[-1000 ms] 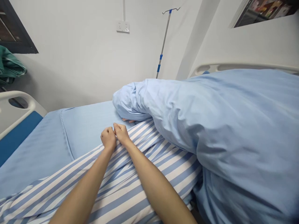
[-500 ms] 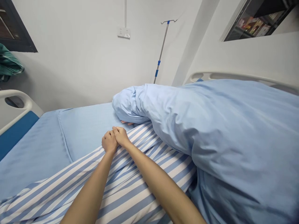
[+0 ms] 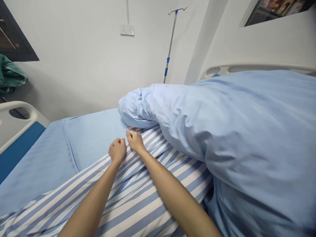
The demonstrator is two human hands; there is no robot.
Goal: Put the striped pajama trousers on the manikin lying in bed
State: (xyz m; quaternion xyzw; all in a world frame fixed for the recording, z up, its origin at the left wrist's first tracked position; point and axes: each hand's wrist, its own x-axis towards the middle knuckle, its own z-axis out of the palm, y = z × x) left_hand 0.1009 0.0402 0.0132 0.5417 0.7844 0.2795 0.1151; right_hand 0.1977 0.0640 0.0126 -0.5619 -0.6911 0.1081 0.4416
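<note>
Two hands held side by side, just apart, at far edge of striped cloth (image 3: 138,210). Left hand (image 3: 117,149) curled into fist; right hand (image 3: 135,141) likewise curled, nearer quilt (image 3: 187,112). Whether cloth is pinched by either cannot be made out. Cloth spread along near side of bed (image 3: 96,135), right end covered by quilt. Fingertips (image 3: 131,127) of another person seen under quilt's edge, just beyond right hand. Footboard (image 3: 18,107) set at bed's left end.
</note>
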